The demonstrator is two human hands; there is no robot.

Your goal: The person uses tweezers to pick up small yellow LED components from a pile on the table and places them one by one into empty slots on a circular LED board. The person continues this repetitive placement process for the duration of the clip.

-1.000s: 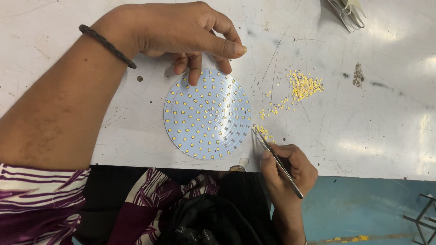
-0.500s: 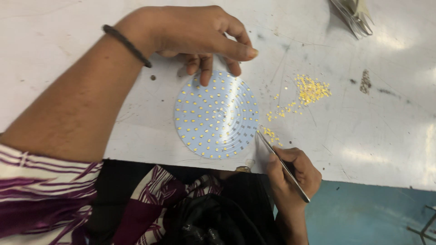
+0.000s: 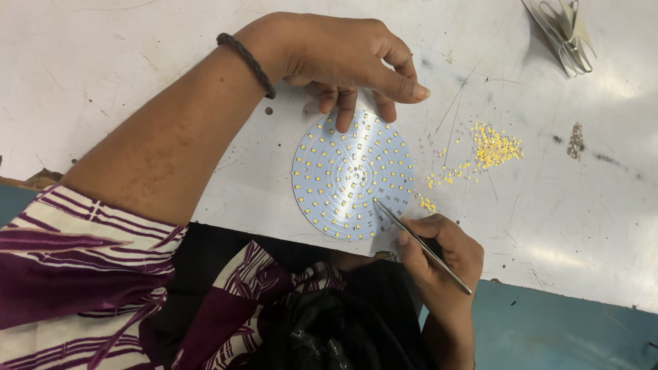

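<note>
We see a round white disc (image 3: 353,177) lying flat on the white counter (image 3: 137,82), close to its near edge, and the disc is covered with many small yellow chips in rings. Our left hand (image 3: 343,58) rests at the far rim of the disc; its fingers (image 3: 346,109) are bent and a little spread, and their tips press on the rim. Our right hand (image 3: 439,250) pinches thin metal tweezers (image 3: 419,243) between thumb and fingers, and the tip touches the disc near its lower right part. A loose heap of yellow chips (image 3: 490,149) lies on the counter just beside the disc, to its right. Some metal clips (image 3: 565,34) lie at the far corner, well apart.
</note>
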